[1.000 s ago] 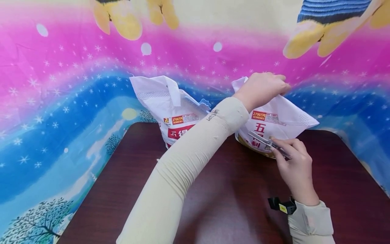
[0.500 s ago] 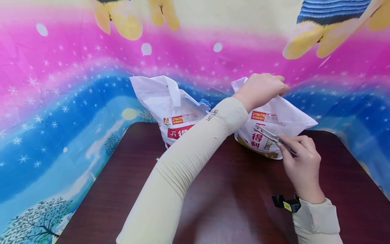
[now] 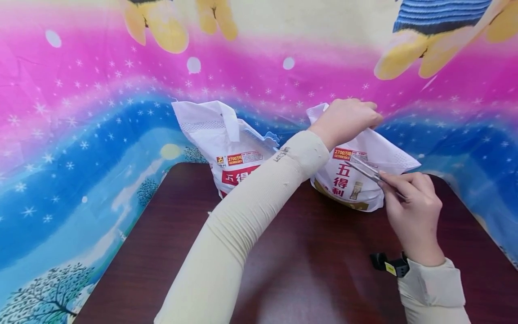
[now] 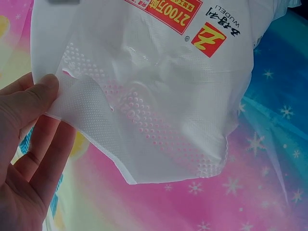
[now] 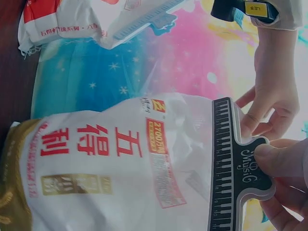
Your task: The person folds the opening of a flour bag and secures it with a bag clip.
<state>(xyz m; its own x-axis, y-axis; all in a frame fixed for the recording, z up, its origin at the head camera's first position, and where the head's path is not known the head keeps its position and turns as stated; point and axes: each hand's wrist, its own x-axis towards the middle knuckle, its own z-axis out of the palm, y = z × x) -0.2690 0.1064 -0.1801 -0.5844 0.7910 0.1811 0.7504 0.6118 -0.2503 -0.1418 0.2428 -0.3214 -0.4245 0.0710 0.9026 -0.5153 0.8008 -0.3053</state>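
Note:
A white flour bag (image 3: 341,180) with red characters and a gold base stands at the table's back right. My left hand (image 3: 344,119) pinches its top edge, and in the left wrist view the thumb presses the folded white rim (image 4: 82,98). My right hand (image 3: 414,213) grips the handle of a bag clip (image 3: 366,170), held before the bag's right side. The right wrist view shows the clip's black face (image 5: 248,166), with a piano-key pattern and the word "Music". There it overlaps the upper bag; whether it touches, I cannot tell.
Another white flour bag (image 3: 226,144) stands at the back left, with a blue clip (image 3: 267,138) across its top. My left sleeve (image 3: 243,216) hides part of it. A printed cloth (image 3: 251,76) hangs behind the dark wooden table (image 3: 307,270).
My right hand has moved right and slightly up with the clip, uncovering more of the bag's red characters. The left hand still holds the bag's top, almost unmoved.

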